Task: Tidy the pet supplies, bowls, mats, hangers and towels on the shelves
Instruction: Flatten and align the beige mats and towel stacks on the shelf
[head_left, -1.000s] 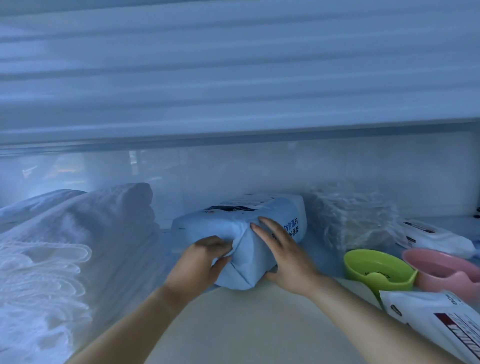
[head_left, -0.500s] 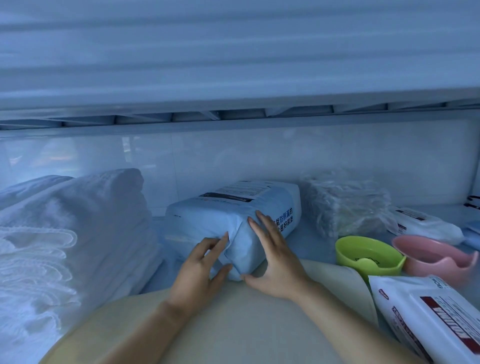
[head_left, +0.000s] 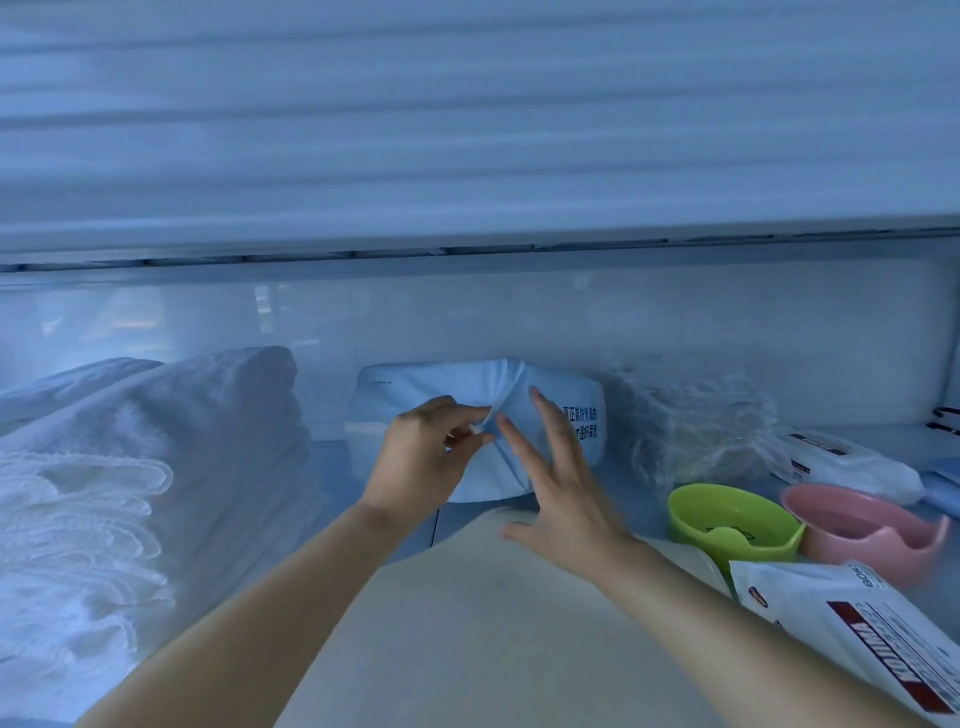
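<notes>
On shelf (head_left: 891, 439) by back wall (head_left: 519, 322), L hand (head_left: 423, 460) pinches blue pack's (head_left: 431, 382) end flap, R hand (head_left: 563, 493) fingers straight, spread beside it: squaring-up step; next prob. tuck flap, push pack flush.

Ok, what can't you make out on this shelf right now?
Head view only.
Print on the blue pack: partly behind the right hand, too small to read.
White pouch: cut off by the lower right edge.
Dark item at right edge: cropped, unidentifiable.
Clear-wrapped bundle: contents blurred by plastic.
</notes>
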